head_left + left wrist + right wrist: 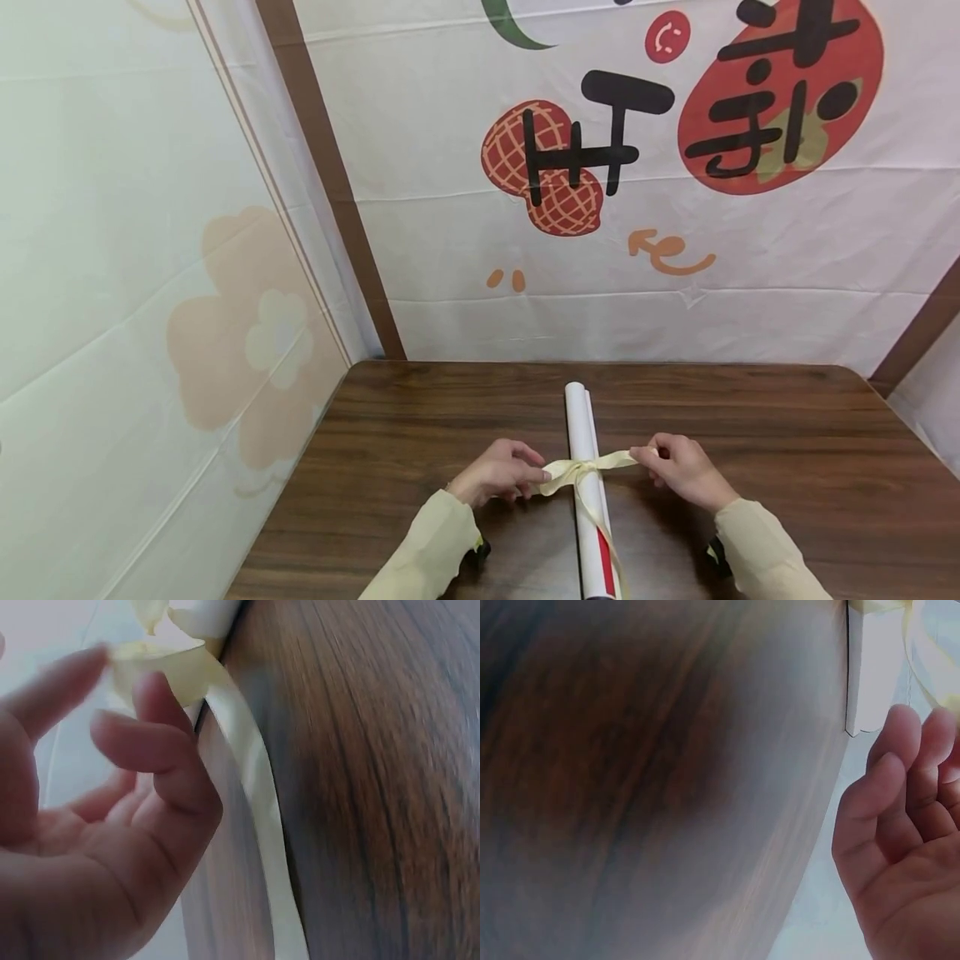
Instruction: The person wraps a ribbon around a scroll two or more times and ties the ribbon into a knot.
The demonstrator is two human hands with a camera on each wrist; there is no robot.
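A white paper roll (581,421) lies lengthwise on the table, with a red patch near its close end. Around its middle runs a pale yellow ribbon (617,459), knotted on top, with a loop to the left and a tail trailing down along the roll. My left hand (500,472) is at the left loop. In the left wrist view, its bent fingers (131,746) stand apart, with fingertips right at the loop (180,671). On the other side, my right hand (681,468) pinches the ribbon and holds that part stretched out from the knot.
The dark wood-grain table (420,408) has rounded far corners. Behind it hangs a white printed cloth (450,242), and another cloth with a flower (217,333) hangs along the left side. In the left wrist view, a ribbon tail (255,772) runs down over the table.
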